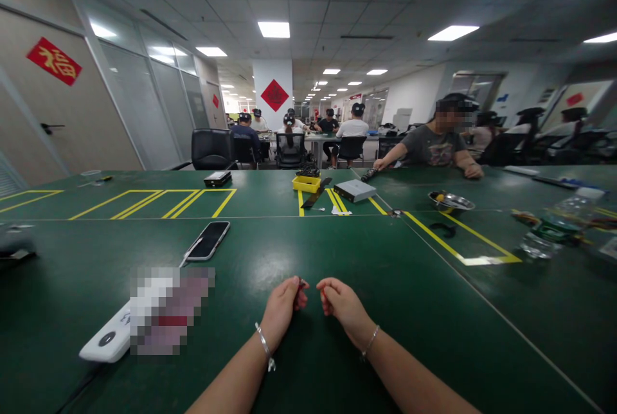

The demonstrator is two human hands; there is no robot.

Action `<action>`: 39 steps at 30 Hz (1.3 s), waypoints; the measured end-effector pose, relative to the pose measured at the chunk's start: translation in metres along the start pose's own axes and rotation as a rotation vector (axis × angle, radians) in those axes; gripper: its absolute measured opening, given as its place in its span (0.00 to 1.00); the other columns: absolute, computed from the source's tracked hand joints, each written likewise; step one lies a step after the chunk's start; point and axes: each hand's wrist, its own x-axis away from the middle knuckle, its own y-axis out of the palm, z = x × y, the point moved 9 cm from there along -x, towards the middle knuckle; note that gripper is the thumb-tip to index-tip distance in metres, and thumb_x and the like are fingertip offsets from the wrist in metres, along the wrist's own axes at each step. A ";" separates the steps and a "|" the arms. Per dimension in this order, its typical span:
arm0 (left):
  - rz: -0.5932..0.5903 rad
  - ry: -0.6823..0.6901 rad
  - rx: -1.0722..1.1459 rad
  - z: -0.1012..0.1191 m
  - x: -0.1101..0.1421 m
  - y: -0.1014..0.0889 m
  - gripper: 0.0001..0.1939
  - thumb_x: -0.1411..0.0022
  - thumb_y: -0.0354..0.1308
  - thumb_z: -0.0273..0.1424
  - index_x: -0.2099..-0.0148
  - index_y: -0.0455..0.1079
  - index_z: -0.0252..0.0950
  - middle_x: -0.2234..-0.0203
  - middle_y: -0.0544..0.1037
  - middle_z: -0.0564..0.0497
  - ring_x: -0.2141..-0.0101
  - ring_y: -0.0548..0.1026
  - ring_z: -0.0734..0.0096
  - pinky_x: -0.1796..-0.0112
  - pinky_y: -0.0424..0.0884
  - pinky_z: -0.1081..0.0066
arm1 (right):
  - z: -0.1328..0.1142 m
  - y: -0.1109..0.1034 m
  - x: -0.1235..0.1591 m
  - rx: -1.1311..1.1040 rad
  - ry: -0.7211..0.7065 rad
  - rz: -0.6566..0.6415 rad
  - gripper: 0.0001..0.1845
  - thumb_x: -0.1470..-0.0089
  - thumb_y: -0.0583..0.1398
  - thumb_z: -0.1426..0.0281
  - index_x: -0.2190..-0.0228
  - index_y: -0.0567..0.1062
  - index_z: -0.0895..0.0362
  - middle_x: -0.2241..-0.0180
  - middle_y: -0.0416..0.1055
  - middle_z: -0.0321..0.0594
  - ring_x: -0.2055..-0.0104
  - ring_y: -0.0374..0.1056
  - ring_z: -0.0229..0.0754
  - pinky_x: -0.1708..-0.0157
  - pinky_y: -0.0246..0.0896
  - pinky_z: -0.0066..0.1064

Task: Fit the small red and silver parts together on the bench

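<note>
Small dark item (302,283): at the left fingertips, above the near part of the counter; glints like metal, too small to identify.
Small red item (324,292): at the right fingertips, mostly hidden by them; type cannot be told.
Left hand (285,303): fingers curled, thumb and forefinger clamped on the small dark item.
Right hand (346,306): fingers curled together, clamped on the small red item; facing the left hand across a narrow gap.
Wrists: one silver bracelet (263,342) on the left, another on the right.
Counter (409,298): green, marked with yellow tape (224,203).
Phone (212,242): flat, screen dark, left of and beyond the left hand; white cable at its near end.
White device (108,340): lying left of the left forearm; dark oval on top, dark cable at its near end, far end pixelated.
Yellow tray (306,187): toward the far edge, black objects inside.
Silver box (355,191): flat, just right of the yellow tray.
Metal bowl (460,205): right of the silver box, a yellow object inside.
Bottle (549,232): clear, green label, tilted, at the right.
Co-worker (436,144): seated across the counter, one hand on a dark object (370,174).
</note>
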 end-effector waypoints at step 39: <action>0.099 0.505 -0.752 0.051 0.026 0.018 0.04 0.50 0.51 0.26 0.70 0.66 0.37 0.74 0.68 0.53 0.70 0.67 0.72 0.68 0.63 0.72 | 0.009 0.008 0.014 -0.269 0.045 0.134 0.15 0.67 0.62 0.63 0.77 0.71 0.61 0.77 0.68 0.37 0.74 0.62 0.33 0.71 0.58 0.26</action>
